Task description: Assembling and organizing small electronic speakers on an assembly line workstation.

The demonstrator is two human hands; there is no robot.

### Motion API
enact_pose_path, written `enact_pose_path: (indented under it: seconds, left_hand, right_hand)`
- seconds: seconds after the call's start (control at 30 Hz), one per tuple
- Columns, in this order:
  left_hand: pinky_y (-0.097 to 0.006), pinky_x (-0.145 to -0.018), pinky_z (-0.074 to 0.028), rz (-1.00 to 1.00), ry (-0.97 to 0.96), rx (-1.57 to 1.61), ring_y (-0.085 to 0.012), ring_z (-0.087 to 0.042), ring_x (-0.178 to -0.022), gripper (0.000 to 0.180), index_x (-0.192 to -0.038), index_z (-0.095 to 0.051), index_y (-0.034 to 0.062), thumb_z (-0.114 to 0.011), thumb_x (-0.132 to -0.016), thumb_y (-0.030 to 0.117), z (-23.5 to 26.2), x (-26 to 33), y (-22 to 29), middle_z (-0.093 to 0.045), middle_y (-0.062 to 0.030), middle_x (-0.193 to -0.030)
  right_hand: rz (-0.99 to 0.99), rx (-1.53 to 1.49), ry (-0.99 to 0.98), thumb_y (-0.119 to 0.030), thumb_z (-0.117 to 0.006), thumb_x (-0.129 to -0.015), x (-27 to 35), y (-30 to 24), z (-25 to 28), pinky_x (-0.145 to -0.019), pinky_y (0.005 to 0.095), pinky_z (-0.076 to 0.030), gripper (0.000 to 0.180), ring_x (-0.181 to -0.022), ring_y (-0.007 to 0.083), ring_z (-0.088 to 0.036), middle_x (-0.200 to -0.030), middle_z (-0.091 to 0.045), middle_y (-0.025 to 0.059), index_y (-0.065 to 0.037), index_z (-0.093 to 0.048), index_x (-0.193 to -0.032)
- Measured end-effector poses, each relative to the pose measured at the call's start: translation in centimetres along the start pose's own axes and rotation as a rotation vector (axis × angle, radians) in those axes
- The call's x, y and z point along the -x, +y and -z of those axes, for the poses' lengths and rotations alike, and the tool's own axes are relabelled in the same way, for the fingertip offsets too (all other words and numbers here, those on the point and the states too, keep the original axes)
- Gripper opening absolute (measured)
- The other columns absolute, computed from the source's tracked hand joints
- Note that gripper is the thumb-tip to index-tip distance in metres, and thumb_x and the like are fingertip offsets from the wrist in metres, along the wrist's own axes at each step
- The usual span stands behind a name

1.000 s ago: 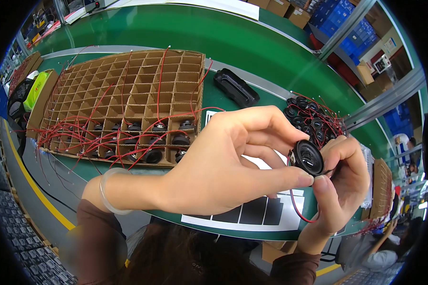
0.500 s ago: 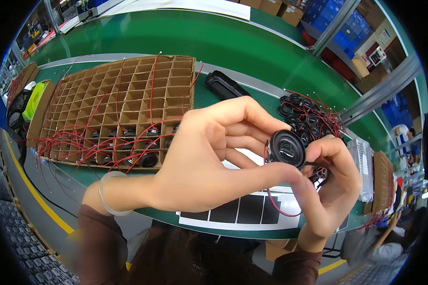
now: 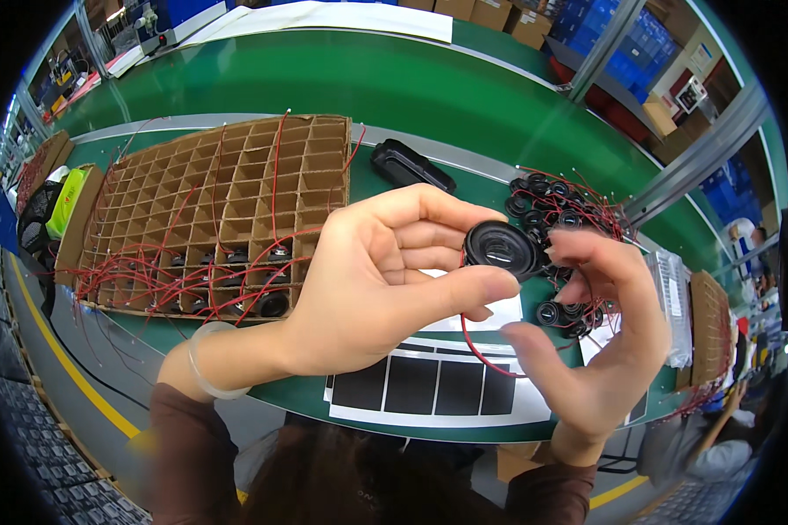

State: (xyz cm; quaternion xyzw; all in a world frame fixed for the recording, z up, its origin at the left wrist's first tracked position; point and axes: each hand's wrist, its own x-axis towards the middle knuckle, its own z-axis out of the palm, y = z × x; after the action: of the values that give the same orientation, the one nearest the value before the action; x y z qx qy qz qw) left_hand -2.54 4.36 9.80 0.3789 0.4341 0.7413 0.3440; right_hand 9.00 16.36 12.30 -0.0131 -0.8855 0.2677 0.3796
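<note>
My left hand pinches a small round black speaker between thumb and fingers, held up over the green table. A thin red wire hangs from the speaker in a loop. My right hand is beside it with fingers apart, its fingertips close to the speaker's right edge and the wire. Behind the hands lies a pile of similar black speakers with red wires.
A cardboard grid tray lies to the left, its front cells holding speakers and red wires. A black oblong part sits behind the hands. A white sheet with black rectangles lies at the table's front edge. Cardboard trays stand at far right.
The speaker has moved left and turned in my left hand. My right hand has let go of it and dropped lower, fingers spread.
</note>
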Motion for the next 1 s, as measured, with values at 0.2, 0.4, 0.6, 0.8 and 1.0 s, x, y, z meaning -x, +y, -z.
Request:
enact_pose_path:
  seconds: [0.2,0.4,0.6,0.8,1.0]
  left_hand:
    - [-0.025,-0.062,-0.051,-0.058,-0.023,-0.047,-0.0241,-0.056,-0.082,0.035,-0.104,-0.040,-0.0085,-0.052,-0.073,0.003,-0.3,0.2,0.4,-0.054,-0.0177,-0.089]
    - [-0.024,-0.061,-0.051,-0.117,-0.002,-0.067,-0.0244,-0.056,-0.083,0.036,-0.106,-0.038,-0.0099,-0.048,-0.075,0.005,0.2,-0.5,0.0,-0.054,-0.0184,-0.089]
    - [-0.023,-0.056,-0.051,-0.107,-0.099,-0.068,-0.0242,-0.057,-0.080,0.038,-0.103,-0.039,-0.0119,-0.051,-0.073,0.006,0.3,-0.5,0.5,-0.054,-0.0188,-0.086]
    - [-0.024,-0.055,-0.051,-0.063,-0.140,-0.031,-0.0234,-0.058,-0.077,0.042,-0.102,-0.040,-0.0124,-0.056,-0.071,0.011,0.1,-0.2,0.8,-0.055,-0.0194,-0.085]
    - [-0.025,-0.058,-0.051,-0.054,-0.043,-0.070,-0.0258,-0.059,-0.075,0.049,-0.102,-0.041,-0.0099,-0.059,-0.068,0.021,0.0,-0.3,1.3,-0.056,-0.0185,-0.081]
  right_hand:
    - [-0.055,-0.084,-0.009,-0.007,-0.062,-0.059,0.0,-0.1,0.5,-0.055,0.0178,-0.034,0.027,-0.060,0.0086,-0.042,-0.074,-0.050,0.0060,0.000,-0.049,-0.082]
    - [0.107,-0.153,-0.046,-0.001,-0.055,-0.061,0.5,-0.9,-0.5,-0.052,0.0221,-0.030,0.009,-0.057,0.0140,-0.041,-0.061,-0.046,0.0070,0.000,-0.046,-0.062]
    - [0.056,-0.204,-0.006,-0.006,-0.054,-0.064,-0.2,0.2,0.4,-0.051,0.0214,-0.027,0.012,-0.055,0.0123,-0.037,-0.060,-0.043,0.0066,0.001,-0.045,-0.061]
    - [0.060,-0.249,-0.023,-0.008,-0.054,-0.066,-0.4,0.4,0.7,-0.051,0.0211,-0.028,0.013,-0.056,0.0127,-0.038,-0.060,-0.044,0.0068,0.001,-0.046,-0.063]
    - [0.176,-0.272,-0.071,-0.013,-0.057,-0.066,0.0,0.2,0.6,-0.048,0.0224,-0.029,0.019,-0.053,0.0136,-0.038,-0.060,-0.044,0.0073,0.000,-0.044,-0.062]
